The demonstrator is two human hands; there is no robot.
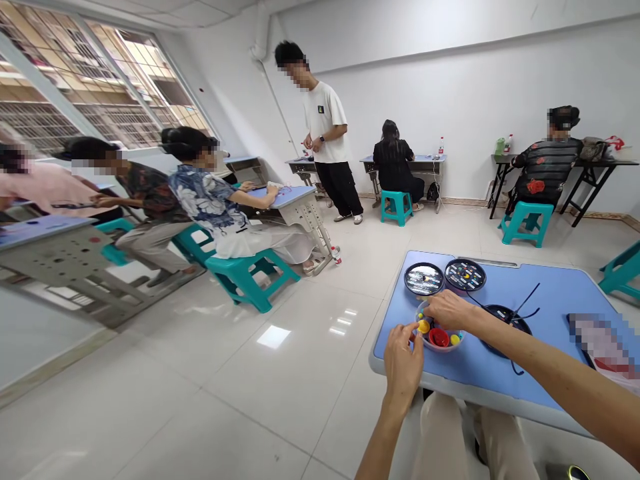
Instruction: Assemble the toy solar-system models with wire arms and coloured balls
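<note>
A round clear plastic bowl [459,345] stands near the left front of the blue table. In it lie a red cup-shaped piece [439,338], a yellow cup-shaped piece [424,327], a yellow ball-like piece [455,340] and small bits. My left hand [404,353] is closed at the bowl's left rim, its fingertips beside the yellow cup-shaped piece. Over the bowl's far side reaches my right hand [451,311], palm down with its fingers bent together. Whatever lies under those fingertips is hidden.
Behind the bowl are two round black-rimmed discs [423,279] [465,274]. A third black disc [505,327] with thin dark rods lies partly under my right forearm. At the table's right is a blurred phone-like object [603,343]. Other people sit at desks; one person [327,127] stands.
</note>
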